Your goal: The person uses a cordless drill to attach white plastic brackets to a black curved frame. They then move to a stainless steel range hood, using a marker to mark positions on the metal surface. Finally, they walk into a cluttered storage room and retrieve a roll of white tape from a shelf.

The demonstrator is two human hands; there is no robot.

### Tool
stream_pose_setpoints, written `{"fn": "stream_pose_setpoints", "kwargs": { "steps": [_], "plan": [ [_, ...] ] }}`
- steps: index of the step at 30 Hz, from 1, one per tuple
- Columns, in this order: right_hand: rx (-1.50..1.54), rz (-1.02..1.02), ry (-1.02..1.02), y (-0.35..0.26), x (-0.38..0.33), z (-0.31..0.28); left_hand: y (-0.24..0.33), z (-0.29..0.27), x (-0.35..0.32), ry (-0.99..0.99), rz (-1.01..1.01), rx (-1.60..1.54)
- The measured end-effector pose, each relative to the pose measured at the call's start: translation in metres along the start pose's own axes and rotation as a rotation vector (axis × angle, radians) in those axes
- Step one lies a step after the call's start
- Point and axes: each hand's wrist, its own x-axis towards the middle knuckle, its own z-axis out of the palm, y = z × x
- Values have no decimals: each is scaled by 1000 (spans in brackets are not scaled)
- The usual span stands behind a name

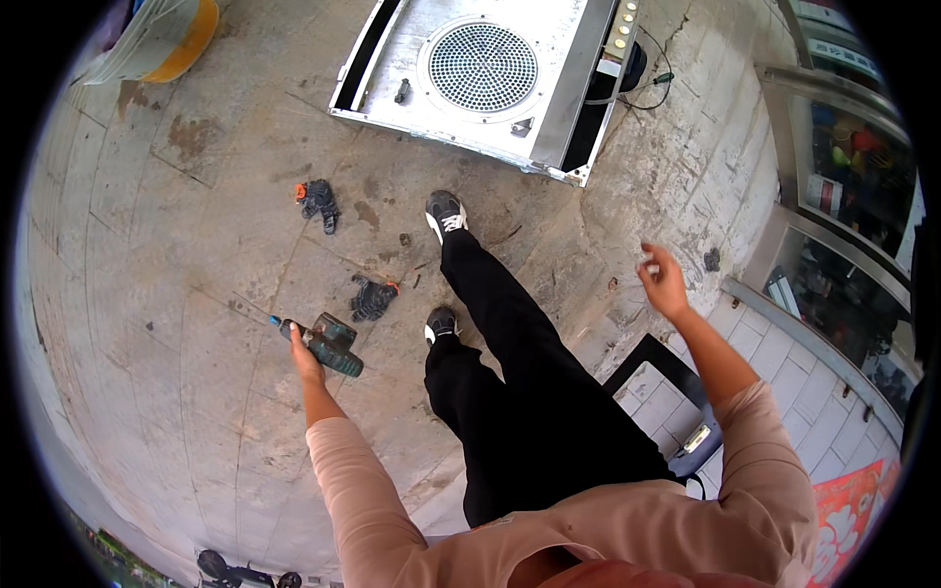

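Note:
My left hand (306, 359) grips a dark green cordless drill (328, 345) with its bit pointing out to the left, held low over the concrete floor. My right hand (663, 281) is raised out to the right with the fingers pinched on a small pale object (648, 263), too small to identify. I stand in black trousers, with my two dark shoes (444, 214) stepping toward a metal appliance panel (480, 73) that lies flat on the ground and has a round perforated grille.
Two dark work gloves (319, 201) (372, 297) lie on the concrete near my feet. A yellow and white bucket (162, 39) stands at the far left. A glass storefront (843, 186) and a tiled step (784, 363) run along the right.

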Motion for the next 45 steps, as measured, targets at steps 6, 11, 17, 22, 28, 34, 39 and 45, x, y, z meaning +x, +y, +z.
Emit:
{"fn": "stream_pose_setpoints", "kwargs": {
  "steps": [6, 11, 17, 22, 28, 34, 39, 45],
  "plan": [
    [-368, -363, 25, -77, 236, -10, -22, -1, 63, -6, -66, 139],
    [-628, -489, -159, -46, 300, -2, -46, -24, 95, -71, -84, 133],
    [-335, -331, -491, -46, 302, -25, -41, -34, 96, 113, -86, 88],
    [-394, -531, -456, -46, 289, -33, -51, -41, 106, 502, 49, 442],
    [-379, -416, -582, -60, 285, -50, -55, -40, 108, 669, -7, 802],
    [-319, -521, -529, -65, 252, -28, -43, -9, 89, 700, -85, 751],
    [-325, -717, -384, -57, 220, 9, -25, 1, 107, 681, 86, 671],
    [-101, -309, -445, -67, 209, 27, -20, -39, 108, 550, 14, 460]
  ]
}}
